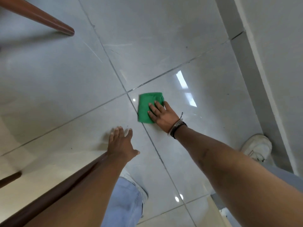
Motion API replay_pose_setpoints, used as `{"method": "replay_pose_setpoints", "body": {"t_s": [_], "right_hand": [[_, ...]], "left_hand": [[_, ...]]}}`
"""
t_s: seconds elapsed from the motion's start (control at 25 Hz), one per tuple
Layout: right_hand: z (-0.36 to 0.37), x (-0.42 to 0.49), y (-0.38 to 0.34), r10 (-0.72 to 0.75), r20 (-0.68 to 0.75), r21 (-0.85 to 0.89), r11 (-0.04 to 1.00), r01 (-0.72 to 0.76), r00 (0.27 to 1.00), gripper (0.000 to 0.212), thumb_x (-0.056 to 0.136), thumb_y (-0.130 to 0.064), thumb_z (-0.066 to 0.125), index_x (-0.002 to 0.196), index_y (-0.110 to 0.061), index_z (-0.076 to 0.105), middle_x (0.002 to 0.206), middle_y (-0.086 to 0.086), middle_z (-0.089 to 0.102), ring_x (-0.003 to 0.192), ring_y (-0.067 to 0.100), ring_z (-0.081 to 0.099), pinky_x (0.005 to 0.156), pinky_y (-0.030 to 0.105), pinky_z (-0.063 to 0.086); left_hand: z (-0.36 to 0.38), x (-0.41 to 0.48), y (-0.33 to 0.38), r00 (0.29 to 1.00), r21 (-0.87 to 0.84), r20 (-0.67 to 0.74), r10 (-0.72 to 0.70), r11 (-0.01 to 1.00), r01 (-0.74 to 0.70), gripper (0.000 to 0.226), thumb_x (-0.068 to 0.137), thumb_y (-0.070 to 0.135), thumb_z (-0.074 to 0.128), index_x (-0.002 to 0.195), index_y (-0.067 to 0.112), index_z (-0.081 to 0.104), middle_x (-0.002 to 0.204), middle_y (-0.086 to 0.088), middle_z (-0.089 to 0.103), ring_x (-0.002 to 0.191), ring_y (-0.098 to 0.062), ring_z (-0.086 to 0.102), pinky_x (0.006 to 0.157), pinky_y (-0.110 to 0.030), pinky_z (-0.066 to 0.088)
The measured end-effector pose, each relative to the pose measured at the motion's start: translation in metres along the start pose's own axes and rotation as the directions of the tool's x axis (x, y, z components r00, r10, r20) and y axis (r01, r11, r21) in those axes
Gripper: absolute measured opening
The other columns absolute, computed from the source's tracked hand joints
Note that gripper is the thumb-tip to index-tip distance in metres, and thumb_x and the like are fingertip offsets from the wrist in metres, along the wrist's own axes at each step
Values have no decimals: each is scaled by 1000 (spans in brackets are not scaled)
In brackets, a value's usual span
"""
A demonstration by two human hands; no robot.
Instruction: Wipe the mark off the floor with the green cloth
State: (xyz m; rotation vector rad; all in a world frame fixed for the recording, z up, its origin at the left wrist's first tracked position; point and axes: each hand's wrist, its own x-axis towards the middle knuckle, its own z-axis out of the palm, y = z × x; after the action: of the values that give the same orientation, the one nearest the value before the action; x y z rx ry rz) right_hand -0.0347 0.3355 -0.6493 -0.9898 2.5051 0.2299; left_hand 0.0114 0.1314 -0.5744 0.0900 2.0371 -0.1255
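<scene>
A folded green cloth [146,107] lies flat on the glossy grey tiled floor [164,46], just right of where the grout lines cross. My right hand [162,116] presses down on the cloth's lower right part, fingers spread over it, with bands on the wrist. My left hand [122,145] rests lower and to the left, fingers apart on a bare tile, holding nothing. No distinct mark shows around the cloth; only tiny dark specks [127,126] sit near my left fingertips.
A brown wooden furniture leg [49,20] slants in at the top left. Another leg [49,197] runs along my left forearm, and a third end [9,177] shows at the left edge. A grey skirting and wall [255,79] lie on the right, by my white shoe [257,147].
</scene>
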Motion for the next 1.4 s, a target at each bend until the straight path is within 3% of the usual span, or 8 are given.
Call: {"method": "replay_pose_setpoints", "body": {"t_s": [0.16,0.2,0.24,0.32,0.52,0.68,0.96,1.4], "right_hand": [[-28,-69,12,252,354,311,876,-367,901,20,79,-17,64,97,-17,72,94,9,74,82,30,69,81,33,51],[-47,-90,18,412,488,473,616,-630,769,13,81,-17,61,90,-17,71,88,9,71,82,30,66,78,33,49],[-67,-108,25,481,644,625,118,-772,595,7,82,-14,62,79,-14,68,81,11,67,81,32,65,75,35,49],[-122,-145,33,347,822,550,-688,-473,452,14,77,5,63,71,-8,63,80,15,65,87,40,66,80,47,53],[-308,-201,21,85,561,244,-967,-66,824,46,67,-6,55,112,-5,63,103,12,72,94,32,67,87,46,55],[-463,-210,3,21,470,398,-898,-190,882,45,73,-30,57,115,-13,61,110,10,67,99,30,63,88,46,50],[-574,-126,-76,111,446,882,-224,-415,888,16,74,-20,83,85,-20,72,75,-2,73,52,2,65,46,19,53],[-564,-73,-145,535,174,592,614,-522,827,37,85,-47,63,99,-13,64,104,10,64,93,31,62,71,35,49]], "left_hand": [[-43,-34,14,994,-485,79,-71,869,100,99,78,61,66,155,23,15,163,-16,16,150,-30,16,120,-42,18],[-56,-52,23,989,-660,134,-62,739,136,99,79,57,68,155,22,17,163,-14,19,149,-29,21,119,-38,22],[-68,-71,33,984,-781,171,-40,603,160,97,79,53,70,155,22,18,162,-10,23,148,-26,26,116,-34,26],[-91,-119,47,968,-909,250,37,353,221,95,80,53,70,155,22,19,162,-5,26,145,-22,32,111,-30,29],[-171,-250,36,951,-922,112,288,-327,208,68,80,47,68,135,8,54,136,-5,63,126,-22,58,112,-41,38],[-251,-361,-23,994,-874,-106,16,-478,-86,27,84,15,66,110,8,68,107,-11,75,100,-27,68,89,-43,56],[-257,-427,-148,894,-880,-160,-419,-349,-321,12,85,7,71,94,14,68,94,-10,76,81,-22,72,64,-30,61],[-219,-399,-209,695,-998,35,-718,-65,-17,36,84,18,72,114,2,61,116,-19,69,104,-37,66,87,-43,56]]}}
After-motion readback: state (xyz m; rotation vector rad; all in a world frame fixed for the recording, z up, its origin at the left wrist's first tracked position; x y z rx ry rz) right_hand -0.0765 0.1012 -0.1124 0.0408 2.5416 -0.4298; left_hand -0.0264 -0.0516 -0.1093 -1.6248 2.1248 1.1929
